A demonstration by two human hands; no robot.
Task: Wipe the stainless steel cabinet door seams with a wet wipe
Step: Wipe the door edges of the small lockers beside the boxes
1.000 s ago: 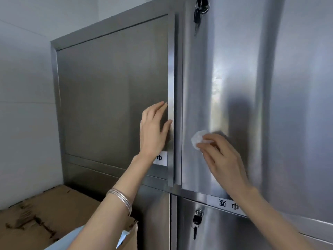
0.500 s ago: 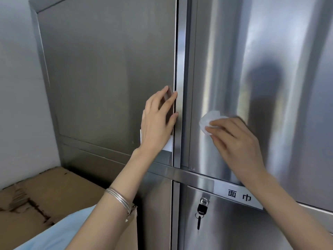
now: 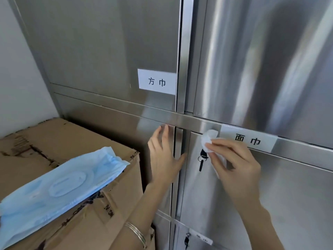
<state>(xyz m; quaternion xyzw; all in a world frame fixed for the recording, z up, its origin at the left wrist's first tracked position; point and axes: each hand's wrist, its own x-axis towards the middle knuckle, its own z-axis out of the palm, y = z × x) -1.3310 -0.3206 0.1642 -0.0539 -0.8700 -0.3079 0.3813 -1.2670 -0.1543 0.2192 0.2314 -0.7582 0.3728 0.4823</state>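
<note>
Two hands at mid-height: your right hand [image 3: 236, 165] pinches the crumpled white wet wipe [image 3: 209, 141] beside the horizontal steel seam [image 3: 189, 121]; your left hand [image 3: 164, 156], fingers spread and holding nothing, braces the vertical seam [image 3: 178, 147]. Lower seams likely remain.

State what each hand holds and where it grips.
The right hand pinches the wet wipe at its lower part between thumb and fingers. The left hand holds nothing; it rests against the door edge.

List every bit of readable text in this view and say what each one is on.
"方巾": white label on the upper left cabinet door.
"面巾": white label on the horizontal rail beside the wet wipe.
Bottom door label: too cut off to read.
Cardboard box print: upside down, not legible.
</note>
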